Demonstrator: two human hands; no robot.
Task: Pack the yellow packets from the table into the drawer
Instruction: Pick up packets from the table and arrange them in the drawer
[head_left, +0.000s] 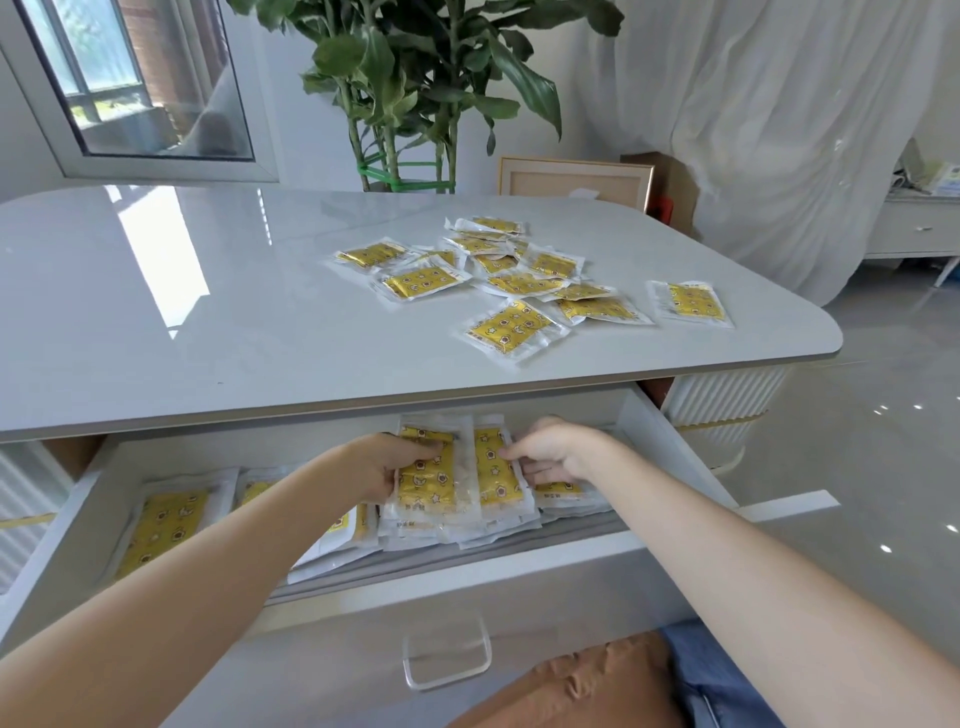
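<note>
Several yellow packets (511, 275) in clear wrap lie scattered on the right half of the grey table (208, 322). Below it the white drawer (467, 571) stands pulled out, with more yellow packets (161, 525) lying inside at the left and a stack (457, 488) in the middle. My left hand (384, 467) grips the left edge of that stack's top packets. At the stack's right side, my right hand (553, 449) has its fingers curled on the packets.
A potted plant (415, 93) stands behind the table, with a framed board (574, 182) and white curtain (779, 130) to the right. The drawer has a clear handle (447, 657) at its front. Glossy floor lies at the right.
</note>
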